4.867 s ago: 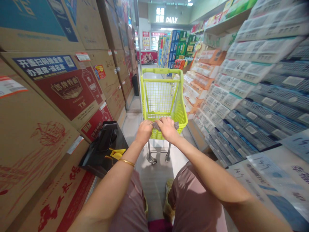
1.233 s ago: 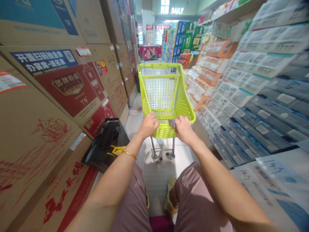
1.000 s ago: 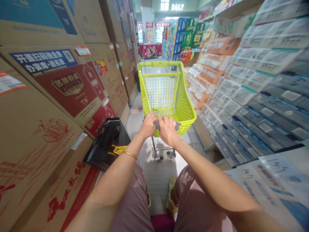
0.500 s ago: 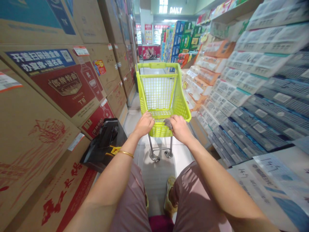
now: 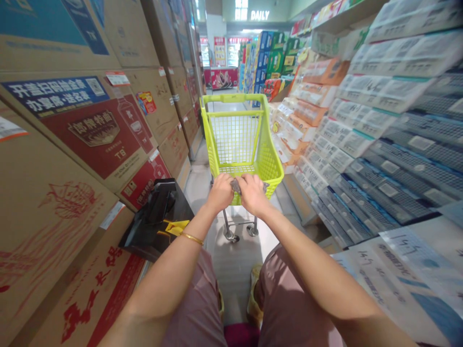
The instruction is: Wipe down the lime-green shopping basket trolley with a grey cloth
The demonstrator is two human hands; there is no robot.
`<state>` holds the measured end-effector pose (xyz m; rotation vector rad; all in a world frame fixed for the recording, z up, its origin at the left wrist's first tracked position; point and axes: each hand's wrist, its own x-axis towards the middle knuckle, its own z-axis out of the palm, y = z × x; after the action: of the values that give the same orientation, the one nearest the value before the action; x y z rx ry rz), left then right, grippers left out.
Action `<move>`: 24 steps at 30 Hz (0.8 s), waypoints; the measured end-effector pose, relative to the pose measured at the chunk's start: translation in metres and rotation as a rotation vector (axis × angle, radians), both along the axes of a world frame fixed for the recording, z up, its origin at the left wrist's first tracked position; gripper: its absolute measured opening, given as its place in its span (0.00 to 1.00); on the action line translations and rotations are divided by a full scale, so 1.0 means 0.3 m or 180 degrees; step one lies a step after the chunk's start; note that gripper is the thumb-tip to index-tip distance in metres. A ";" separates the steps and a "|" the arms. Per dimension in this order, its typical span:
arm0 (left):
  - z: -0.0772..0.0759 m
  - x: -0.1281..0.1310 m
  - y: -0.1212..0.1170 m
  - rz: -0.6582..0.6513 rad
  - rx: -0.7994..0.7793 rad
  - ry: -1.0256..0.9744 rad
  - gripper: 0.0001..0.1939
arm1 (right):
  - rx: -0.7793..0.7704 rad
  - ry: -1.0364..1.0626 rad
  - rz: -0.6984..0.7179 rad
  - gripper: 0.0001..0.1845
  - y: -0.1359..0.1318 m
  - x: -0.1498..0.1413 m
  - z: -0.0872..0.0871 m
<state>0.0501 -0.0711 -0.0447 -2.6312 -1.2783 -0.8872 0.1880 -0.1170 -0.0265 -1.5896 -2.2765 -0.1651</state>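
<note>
Nearest my camera, pink trouser legs (image 5: 191,299) and a tan shoe (image 5: 255,294) are at 6 o'clock. Toward 12, I have my left hand (image 5: 221,193) curled over the near end of the yellow-green cart (image 5: 266,154); I can't tell if it grips the gray cloth (image 5: 236,186). My right hand (image 5: 252,193) is clamped over that cloth there. The black bag (image 5: 146,238) sits at 11, beside stacked cartons (image 5: 108,130); wrapped packs (image 5: 383,96) rise at 1. Far off at 12 hangs the DAILY sign (image 5: 259,15).
</note>
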 end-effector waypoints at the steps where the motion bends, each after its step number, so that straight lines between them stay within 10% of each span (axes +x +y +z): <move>1: 0.000 -0.006 0.005 -0.0028 -0.0032 0.0030 0.09 | 0.0008 -0.0019 0.0026 0.29 0.004 0.001 -0.001; 19: 0.027 -0.051 0.032 -0.0161 0.0049 0.0338 0.18 | 0.0159 0.0175 -0.0046 0.19 0.032 0.284 -0.017; 24: 0.020 -0.012 -0.011 0.0226 0.0132 0.0301 0.17 | 0.0173 0.0245 -0.0202 0.20 0.015 0.204 -0.015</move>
<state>0.0464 -0.0744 -0.0388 -2.5459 -1.3068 -0.7610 0.2493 -0.1125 -0.0310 -1.6132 -2.1469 -0.1774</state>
